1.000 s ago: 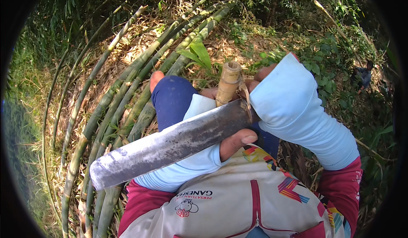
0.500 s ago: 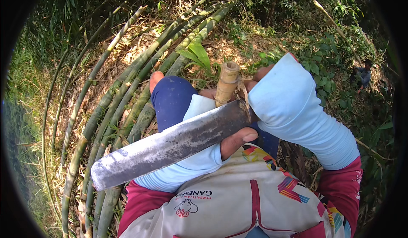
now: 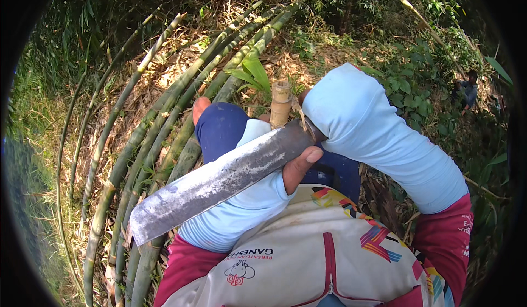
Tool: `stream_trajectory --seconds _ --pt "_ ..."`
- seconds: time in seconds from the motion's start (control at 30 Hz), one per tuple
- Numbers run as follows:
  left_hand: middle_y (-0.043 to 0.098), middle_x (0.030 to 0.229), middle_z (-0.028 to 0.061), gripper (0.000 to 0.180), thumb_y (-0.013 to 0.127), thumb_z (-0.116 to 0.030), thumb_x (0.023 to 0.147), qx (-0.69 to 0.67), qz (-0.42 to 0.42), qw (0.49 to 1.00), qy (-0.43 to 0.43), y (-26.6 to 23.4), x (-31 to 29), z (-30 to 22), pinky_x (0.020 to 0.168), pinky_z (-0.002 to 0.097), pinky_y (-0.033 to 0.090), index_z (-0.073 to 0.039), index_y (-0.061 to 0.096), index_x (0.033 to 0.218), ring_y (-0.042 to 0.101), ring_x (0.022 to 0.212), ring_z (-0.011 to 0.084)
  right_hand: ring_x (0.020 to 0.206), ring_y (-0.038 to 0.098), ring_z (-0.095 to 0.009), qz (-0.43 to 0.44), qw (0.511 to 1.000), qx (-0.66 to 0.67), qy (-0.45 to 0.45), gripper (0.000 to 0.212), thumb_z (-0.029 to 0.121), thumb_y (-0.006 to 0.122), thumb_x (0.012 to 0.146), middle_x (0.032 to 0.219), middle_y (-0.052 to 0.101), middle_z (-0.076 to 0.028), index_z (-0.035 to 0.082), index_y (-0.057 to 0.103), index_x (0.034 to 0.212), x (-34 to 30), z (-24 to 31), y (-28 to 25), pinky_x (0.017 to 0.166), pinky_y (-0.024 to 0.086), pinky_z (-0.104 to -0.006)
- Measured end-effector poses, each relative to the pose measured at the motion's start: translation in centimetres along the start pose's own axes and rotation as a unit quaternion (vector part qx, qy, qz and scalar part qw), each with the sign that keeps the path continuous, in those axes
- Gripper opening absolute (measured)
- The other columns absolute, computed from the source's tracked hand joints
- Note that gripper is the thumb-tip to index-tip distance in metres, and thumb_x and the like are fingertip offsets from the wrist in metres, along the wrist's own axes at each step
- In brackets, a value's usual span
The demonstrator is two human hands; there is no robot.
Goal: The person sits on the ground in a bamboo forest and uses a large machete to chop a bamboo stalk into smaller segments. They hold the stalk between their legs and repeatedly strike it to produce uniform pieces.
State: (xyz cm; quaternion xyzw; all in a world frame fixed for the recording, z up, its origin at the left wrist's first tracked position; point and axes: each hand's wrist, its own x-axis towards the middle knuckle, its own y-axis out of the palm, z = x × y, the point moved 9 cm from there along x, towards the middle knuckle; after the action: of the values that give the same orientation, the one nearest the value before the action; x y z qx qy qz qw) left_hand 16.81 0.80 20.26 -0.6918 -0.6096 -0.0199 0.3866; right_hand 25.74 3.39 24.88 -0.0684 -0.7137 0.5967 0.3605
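Machete blade (image 3: 219, 183) lies slantwise across the person's front: broad, flat, grey with bright worn patches, blunt squared tip to the left, heel to the right. Right hand (image 3: 303, 96) at the blade's heel end, mostly hidden by a light-blue sleeve (image 3: 379, 131); fingers look curled, but the grip and the machete handle are covered, so can't tell what it is grasping. Left hand (image 3: 297, 170) reaches under the blade: thumb sticks out on the near side, close to the heel, a bit of finger on the far side; the rest is hidden, can't tell what it is clasping.

Short bamboo piece (image 3: 281, 105) stands roughly upright just beyond the blade near its heel, pale tan, cut top, raised node ring; lower end hidden behind the blade. Frayed strip (image 3: 301, 115) right beside it, above the heel.

Blue trouser knee (image 3: 221, 128) beyond the blade's middle. Long green bamboo culms (image 3: 114, 179) left of the blade. Another person (image 3: 469, 93) far off to its right, in shade.
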Motion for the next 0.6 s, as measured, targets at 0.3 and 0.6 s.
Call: stream_trajectory --seconds 0.3,0.6 --pt "0.058 0.074 0.0078 0.037 0.076 -0.039 0.08 0.058 -0.092 0.994 -0.023 -0.7 0.3 0.7 0.069 0.0356 0.042 -0.005 0.065 0.085 0.057 0.071 0.0241 0.056 0.06 -0.032 0.01 0.999 -0.028 0.018 0.017 0.019 0.07 0.055 0.059 0.057 -0.011 0.008 0.06 0.063 0.7 -1.7 2.2 0.053 0.048 -0.0417" --pt "0.06 0.087 0.0063 0.037 0.075 -0.026 0.084 -0.257 -0.112 0.951 -0.13 0.7 0.1 3.7 0.069 0.0278 0.045 0.0 0.057 0.103 0.058 0.078 0.0153 0.058 0.06 -0.027 0.036 0.983 0.086 0.158 0.018 0.017 0.073 0.062 0.06 0.057 -0.012 0.005 0.062 0.07 -1.2 -3.6 5.1 0.053 0.046 -0.0375"
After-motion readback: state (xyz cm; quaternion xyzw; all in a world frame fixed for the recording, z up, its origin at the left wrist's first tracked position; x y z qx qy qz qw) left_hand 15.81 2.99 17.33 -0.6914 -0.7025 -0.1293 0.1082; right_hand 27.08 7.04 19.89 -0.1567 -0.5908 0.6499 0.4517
